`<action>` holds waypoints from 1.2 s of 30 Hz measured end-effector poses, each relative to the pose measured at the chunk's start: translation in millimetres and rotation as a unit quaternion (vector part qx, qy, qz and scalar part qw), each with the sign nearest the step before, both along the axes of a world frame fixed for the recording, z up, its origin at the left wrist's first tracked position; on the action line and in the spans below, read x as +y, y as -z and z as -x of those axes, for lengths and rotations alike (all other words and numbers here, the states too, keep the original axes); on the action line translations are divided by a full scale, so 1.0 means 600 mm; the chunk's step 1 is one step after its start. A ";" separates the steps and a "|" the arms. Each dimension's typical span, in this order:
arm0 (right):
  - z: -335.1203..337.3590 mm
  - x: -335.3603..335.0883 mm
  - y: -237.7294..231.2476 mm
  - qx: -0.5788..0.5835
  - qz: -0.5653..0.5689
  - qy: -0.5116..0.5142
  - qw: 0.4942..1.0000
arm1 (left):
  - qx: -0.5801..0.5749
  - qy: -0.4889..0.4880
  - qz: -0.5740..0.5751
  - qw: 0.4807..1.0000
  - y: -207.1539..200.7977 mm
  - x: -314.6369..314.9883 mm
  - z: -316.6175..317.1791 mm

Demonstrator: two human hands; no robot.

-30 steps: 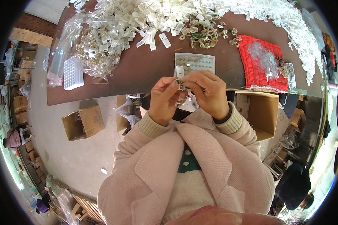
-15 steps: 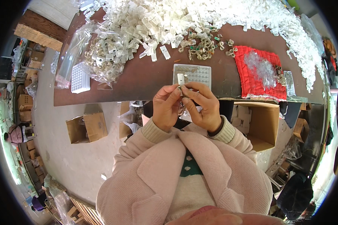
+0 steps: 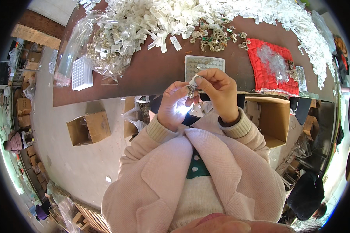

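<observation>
Brown surface (image 3: 151, 72), strewn along its far side with white plastic casings (image 3: 159, 17) and coils of pale wire (image 3: 216, 42); nearer me sits a shallow tray (image 3: 204, 56) of round discs. From my remote seat I see a small silver-and-white electronic module (image 3: 191, 92) held in the air just past the near edge of the surface, in front of the tray. Left hand (image 3: 172, 104): thumb and fingers pinched together on its silver lower part, a bright white glow below them. Right hand (image 3: 223, 91): thumb and forefinger closed on the white upper end; I cannot tell whether that is a separate piece. I judge the module light and stiff, smooth enough to slip, with thin plastic and wiring that could snap or bend. I would grip its rigid sides gently, with fingertips only.
</observation>
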State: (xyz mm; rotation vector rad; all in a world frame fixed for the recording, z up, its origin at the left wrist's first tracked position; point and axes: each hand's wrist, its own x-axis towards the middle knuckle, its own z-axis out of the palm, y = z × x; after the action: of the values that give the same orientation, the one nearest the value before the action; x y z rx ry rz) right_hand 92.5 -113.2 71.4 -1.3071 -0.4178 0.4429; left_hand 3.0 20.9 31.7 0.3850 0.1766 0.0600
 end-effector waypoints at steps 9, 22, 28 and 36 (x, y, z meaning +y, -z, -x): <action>-0.006 -0.014 0.000 -0.356 -0.042 -0.006 0.933 | -0.015 -0.005 0.034 0.999 -0.017 -0.017 0.003; 0.011 0.003 0.008 -0.365 -0.020 0.016 0.931 | -0.061 0.009 0.097 0.993 0.010 -0.025 0.001; 0.017 0.011 0.018 -0.368 -0.057 0.009 0.928 | 0.025 -0.051 0.021 0.998 0.006 -0.040 0.020; -0.001 -0.099 0.034 -0.356 0.082 -0.004 0.931 | 0.048 -0.044 -0.074 0.995 -0.006 -0.056 -0.001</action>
State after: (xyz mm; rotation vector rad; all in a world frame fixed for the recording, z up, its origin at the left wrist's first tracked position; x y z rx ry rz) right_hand 93.0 -172.8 50.9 -1.6126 -1.0074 -0.0124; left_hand 3.9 -12.9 35.3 0.5290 0.2854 0.1416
